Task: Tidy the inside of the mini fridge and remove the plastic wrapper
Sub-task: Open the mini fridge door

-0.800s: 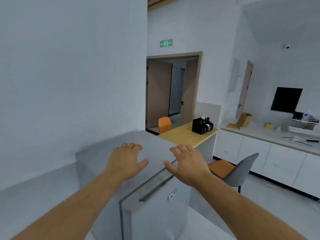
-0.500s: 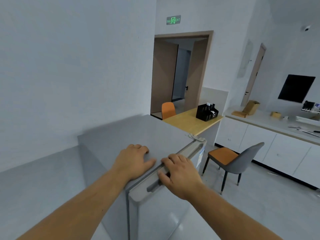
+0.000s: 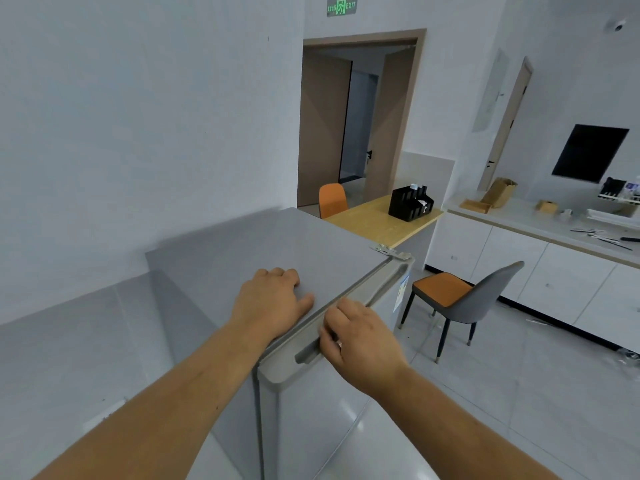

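The grey mini fridge (image 3: 249, 247) stands against the white wall, its door (image 3: 311, 420) closed. My left hand (image 3: 272, 301) lies flat on the fridge top near the front edge, fingers together, holding nothing. My right hand (image 3: 360, 341) curls its fingers into the recessed handle (image 3: 308, 355) along the door's top edge. The inside of the fridge and any plastic wrapper are hidden behind the door.
A grey chair with an orange seat (image 3: 464, 299) stands right of the fridge. Behind it is a wooden table (image 3: 377, 220) with a black organiser (image 3: 410, 204) and an orange chair (image 3: 332, 199). White cabinets (image 3: 540, 271) run along the right wall. An open doorway (image 3: 356, 123) lies beyond.
Both hands came down from hovering over the fridge: the left settled flat on the top, the right closed its fingers into the door handle. The view tilted down and closer.
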The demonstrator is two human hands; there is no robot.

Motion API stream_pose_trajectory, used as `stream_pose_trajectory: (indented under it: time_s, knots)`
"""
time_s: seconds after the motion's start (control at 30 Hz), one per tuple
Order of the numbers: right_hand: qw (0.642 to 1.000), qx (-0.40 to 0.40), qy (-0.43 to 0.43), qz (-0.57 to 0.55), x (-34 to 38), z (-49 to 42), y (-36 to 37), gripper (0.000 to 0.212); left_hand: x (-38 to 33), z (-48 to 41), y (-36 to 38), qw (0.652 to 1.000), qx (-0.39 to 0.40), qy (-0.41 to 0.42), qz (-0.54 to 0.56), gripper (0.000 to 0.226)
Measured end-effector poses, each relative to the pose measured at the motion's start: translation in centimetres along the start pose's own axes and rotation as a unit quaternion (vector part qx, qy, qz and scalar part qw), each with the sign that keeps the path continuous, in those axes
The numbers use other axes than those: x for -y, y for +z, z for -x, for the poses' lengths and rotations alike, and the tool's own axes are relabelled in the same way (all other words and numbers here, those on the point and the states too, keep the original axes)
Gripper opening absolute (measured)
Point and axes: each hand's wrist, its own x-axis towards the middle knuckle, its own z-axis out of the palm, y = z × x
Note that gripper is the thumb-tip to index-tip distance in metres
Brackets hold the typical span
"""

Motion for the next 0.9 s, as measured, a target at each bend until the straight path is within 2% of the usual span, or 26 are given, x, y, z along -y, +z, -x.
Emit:
stream_pose_trajectory:
  time_s: [0.17, 0.3, 0.4, 0.43, 0.57, 0.7, 0.9]
  knots:
    - [0.997, 0.075, 0.005, -0.011, 0.0, 0.7, -1.2, 0.033, 0.6, 0.2, -0.1, 0.996, 0.033, 0.047, 0.074, 0.055]
    - [0.995, 0.094, 0.038, -0.009, 0.6, 0.0, -2.7, 0.047, 0.2, 0.2, -0.3, 0.996, 0.04, 0.039, 0.076, 0.053]
    - [0.992, 0.105, 0.063, 0.042, -0.3, 0.8, -4.2, 0.059, -0.2, 0.2, -0.2, 0.997, 0.043, 0.028, 0.06, 0.052]
    - [0.991, 0.096, 0.081, 0.041, -0.8, 1.3, -4.7, 0.055, -0.5, 0.1, -0.1, 0.998, 0.04, 0.025, 0.052, 0.053]
    - [0.981, 0.076, 0.175, 0.021, -2.3, 2.1, -6.2, 0.019, -1.8, 0.1, 0.5, 1.0, 0.008, 0.016, -0.008, 0.057]
    - [0.955, 0.167, 0.22, 0.105, -3.8, 2.4, -7.3, 0.039, -1.4, 0.1, 0.9, 1.0, -0.002, 0.026, 0.007, 0.056]
    - [0.94, 0.2, 0.244, 0.128, -5.7, 4.2, -9.3, 0.028, -0.9, 0.1, 1.4, 0.999, -0.014, 0.039, 0.023, 0.046]
